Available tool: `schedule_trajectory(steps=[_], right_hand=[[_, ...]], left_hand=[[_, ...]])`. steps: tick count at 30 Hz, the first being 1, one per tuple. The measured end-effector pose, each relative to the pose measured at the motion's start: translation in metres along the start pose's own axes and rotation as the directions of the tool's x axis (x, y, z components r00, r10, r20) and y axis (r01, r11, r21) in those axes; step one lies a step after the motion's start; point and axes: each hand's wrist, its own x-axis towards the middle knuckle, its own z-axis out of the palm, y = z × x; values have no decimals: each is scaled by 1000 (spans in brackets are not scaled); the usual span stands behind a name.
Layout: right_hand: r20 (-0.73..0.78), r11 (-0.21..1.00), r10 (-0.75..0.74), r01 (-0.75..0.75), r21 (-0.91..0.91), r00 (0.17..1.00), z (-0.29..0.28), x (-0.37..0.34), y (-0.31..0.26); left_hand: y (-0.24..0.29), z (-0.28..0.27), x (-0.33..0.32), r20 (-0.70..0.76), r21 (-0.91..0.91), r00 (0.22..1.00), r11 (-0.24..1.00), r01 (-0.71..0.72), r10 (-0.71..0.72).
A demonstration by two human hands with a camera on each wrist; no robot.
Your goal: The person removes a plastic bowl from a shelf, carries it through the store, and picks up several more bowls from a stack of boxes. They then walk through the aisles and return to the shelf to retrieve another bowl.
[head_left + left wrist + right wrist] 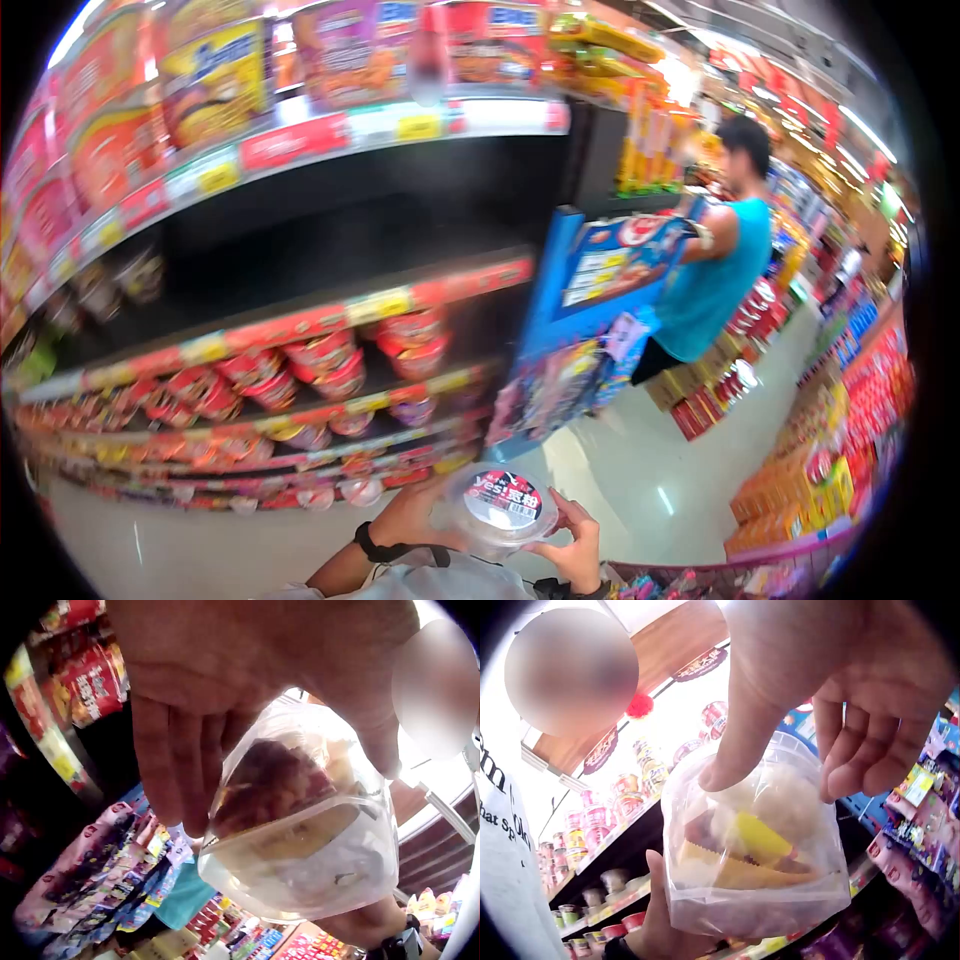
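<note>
A clear plastic tub (500, 505) with a round black, red and white label on its lid is held in front of the body. My left hand (412, 515) grips its left side, and my right hand (580, 540) holds the right side between thumb and fingers. Through the tub's wall (300, 847) in the left wrist view, dark and tan packets show inside. A yellow packet (763, 838) and a tan one lie within it in the right wrist view, where the right thumb (731, 761) presses on the tub.
Shelves of red noodle cups (325, 365) fill the left, with larger cups (215, 75) above. A blue rack of hanging packets (570, 385) stands at the shelf end. Past it a person in a turquoise top (725, 285) stands in the aisle. Stacked boxes (790, 500) line the right.
</note>
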Motion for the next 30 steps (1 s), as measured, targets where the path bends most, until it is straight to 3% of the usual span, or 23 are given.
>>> schedule_trajectory(steps=[3,4,7,11,15,21,26,30], right_hand=[[179,988,102,-121,97,978,22,-14,11],[229,988,43,-75,133,973,31,-16,10],[303,990,-83,43,136,949,64,-19,-1],[459,958,-82,-57,280,885,113,-30,-18],[539,943,-128,-66,326,833,155,-43,-36],[517,933,-289,116,341,806,234,-52,-77],[483,852,-330,35,522,811,334,-69,-114],[595,877,-350,29,480,724,411,-82,-156]], left_hand=[[2,7,-61,-77,-84,981,982,172,-178],[12,6,-81,-80,1,957,960,279,-278],[24,1,-132,-222,-31,931,956,291,-291],[46,-6,-193,-397,-198,816,907,372,-422],[34,-6,-247,-544,-270,739,917,295,-398],[34,-41,-302,-628,-405,662,898,171,-409],[32,-110,-386,-672,-276,671,947,165,-313],[22,-159,-460,-719,-194,618,946,261,-318]])
